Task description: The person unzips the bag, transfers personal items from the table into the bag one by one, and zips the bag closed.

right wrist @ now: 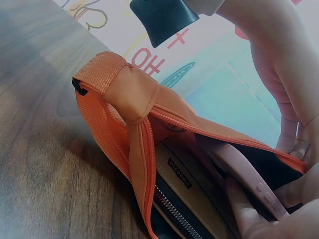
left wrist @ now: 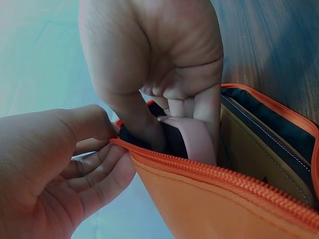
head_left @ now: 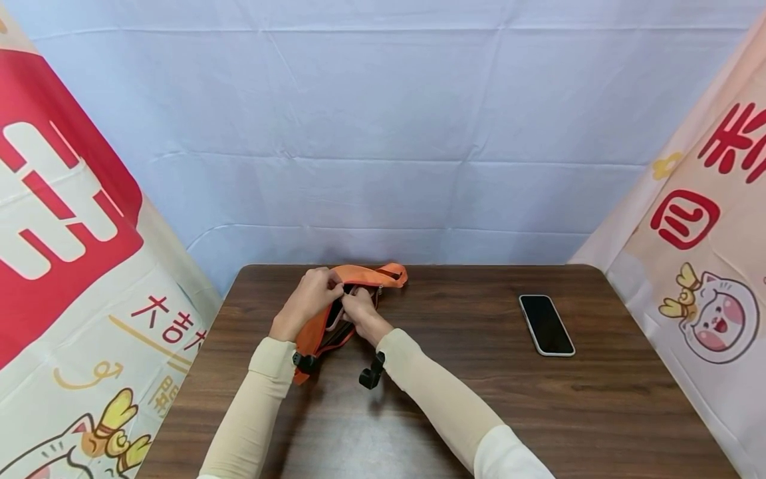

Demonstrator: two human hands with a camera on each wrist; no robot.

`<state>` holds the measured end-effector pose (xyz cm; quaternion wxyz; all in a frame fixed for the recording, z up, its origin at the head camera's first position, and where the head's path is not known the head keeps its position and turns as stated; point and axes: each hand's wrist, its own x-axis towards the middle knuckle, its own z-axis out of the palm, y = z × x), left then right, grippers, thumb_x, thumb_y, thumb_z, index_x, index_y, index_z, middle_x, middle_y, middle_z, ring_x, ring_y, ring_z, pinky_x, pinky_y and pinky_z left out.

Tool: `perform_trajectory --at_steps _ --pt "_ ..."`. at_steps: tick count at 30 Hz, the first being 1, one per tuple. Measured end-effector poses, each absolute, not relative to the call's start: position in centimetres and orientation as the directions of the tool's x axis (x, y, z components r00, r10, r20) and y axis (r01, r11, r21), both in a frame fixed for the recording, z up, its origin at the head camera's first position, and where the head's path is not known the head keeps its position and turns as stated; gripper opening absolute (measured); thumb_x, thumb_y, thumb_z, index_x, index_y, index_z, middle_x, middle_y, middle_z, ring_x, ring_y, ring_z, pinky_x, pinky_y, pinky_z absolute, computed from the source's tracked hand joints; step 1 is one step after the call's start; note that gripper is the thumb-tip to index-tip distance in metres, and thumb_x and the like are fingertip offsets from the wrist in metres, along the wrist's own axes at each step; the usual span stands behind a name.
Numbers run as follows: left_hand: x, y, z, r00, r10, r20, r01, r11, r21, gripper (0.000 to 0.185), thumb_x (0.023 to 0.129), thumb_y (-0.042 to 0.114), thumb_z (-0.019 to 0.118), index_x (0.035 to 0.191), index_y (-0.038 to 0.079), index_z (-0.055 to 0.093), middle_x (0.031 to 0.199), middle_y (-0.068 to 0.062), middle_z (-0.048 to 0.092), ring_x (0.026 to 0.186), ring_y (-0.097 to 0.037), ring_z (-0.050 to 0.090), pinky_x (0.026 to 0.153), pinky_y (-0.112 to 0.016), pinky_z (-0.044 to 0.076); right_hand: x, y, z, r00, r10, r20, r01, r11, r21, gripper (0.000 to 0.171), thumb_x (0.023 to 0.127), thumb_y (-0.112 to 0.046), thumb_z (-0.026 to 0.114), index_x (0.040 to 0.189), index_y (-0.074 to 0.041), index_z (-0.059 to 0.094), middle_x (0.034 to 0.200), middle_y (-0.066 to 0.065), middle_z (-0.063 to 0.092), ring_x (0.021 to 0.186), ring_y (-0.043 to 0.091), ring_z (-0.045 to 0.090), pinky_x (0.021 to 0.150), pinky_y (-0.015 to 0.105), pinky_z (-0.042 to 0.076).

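Note:
An orange zip bag [head_left: 312, 338] lies on the brown table [head_left: 479, 399], its strap [head_left: 374, 274] curled behind it. My left hand [head_left: 317, 291] pinches the bag's zipper edge [left wrist: 209, 174] between thumb and fingers [left wrist: 99, 164], holding the mouth apart. My right hand [head_left: 357, 307] grips a phone in a pink case [left wrist: 199, 142] that stands partly inside the opening. In the right wrist view the pink phone [right wrist: 239, 169] lies against a tan inner pocket [right wrist: 179, 184] with a black zipper. The phone's lower part is hidden inside the bag [right wrist: 139, 94].
A second phone with a dark screen [head_left: 546, 324] lies flat on the table's right side. Cloth banners with red characters hang at left [head_left: 72, 219] and right [head_left: 706, 219], with a pale blue sheet [head_left: 383, 133] behind. Black wrist mounts [head_left: 371, 376] sit under both forearms.

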<state>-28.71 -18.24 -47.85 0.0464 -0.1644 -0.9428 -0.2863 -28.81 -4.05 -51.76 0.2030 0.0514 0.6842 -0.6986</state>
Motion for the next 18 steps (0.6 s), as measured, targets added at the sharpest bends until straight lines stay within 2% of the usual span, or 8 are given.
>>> perform_trajectory --at_steps 3,7,13,18 --pt "-28.69 -18.3 -47.87 -0.939 0.287 0.188 0.343 0.778 0.527 0.014 0.104 0.011 0.067 0.108 0.002 0.078 0.105 -0.014 0.072 0.086 -0.022 0.07 0.077 -0.039 0.061 -28.85 -4.15 -51.89 -0.909 -0.223 -0.351 0.359 0.005 -0.933 0.029 0.112 -0.014 0.045 0.137 -0.001 0.051 0.051 -0.009 0.032 0.042 0.007 0.023 0.069 0.035 0.032" --pt "-28.79 -18.3 -47.87 -0.938 0.289 0.193 0.347 0.776 0.527 0.017 0.104 0.012 0.067 0.109 0.0 0.078 0.105 -0.014 0.073 0.086 -0.022 0.07 0.077 -0.039 0.061 -28.81 -4.2 -51.85 -0.908 -0.231 -0.348 0.361 -0.013 -0.932 0.034 0.11 -0.009 0.043 0.142 -0.001 0.048 0.05 -0.008 0.032 0.042 0.007 0.023 0.072 0.038 0.032" --pt "-28.86 -18.32 -47.91 -0.939 0.285 0.191 0.343 0.782 0.52 0.019 0.104 0.012 0.066 0.11 -0.002 0.078 0.105 -0.014 0.073 0.086 -0.023 0.07 0.079 -0.04 0.061 -28.64 -4.29 -51.84 -0.907 -0.243 -0.343 0.362 -0.038 -0.931 0.035 0.111 -0.011 0.044 0.144 -0.001 0.046 0.05 -0.007 0.034 0.041 0.007 0.025 0.075 0.038 0.039" --pt "-28.8 -18.38 -47.9 -0.937 0.288 0.196 0.348 0.786 0.51 0.017 0.104 0.012 0.067 0.108 0.0 0.078 0.105 -0.014 0.073 0.087 -0.023 0.07 0.079 -0.04 0.061 -28.66 -4.47 -51.77 -0.91 -0.237 -0.341 0.36 -0.038 -0.932 0.03 0.11 -0.01 0.044 0.138 -0.001 0.049 0.049 -0.007 0.034 0.04 0.006 0.025 0.077 0.035 0.049"
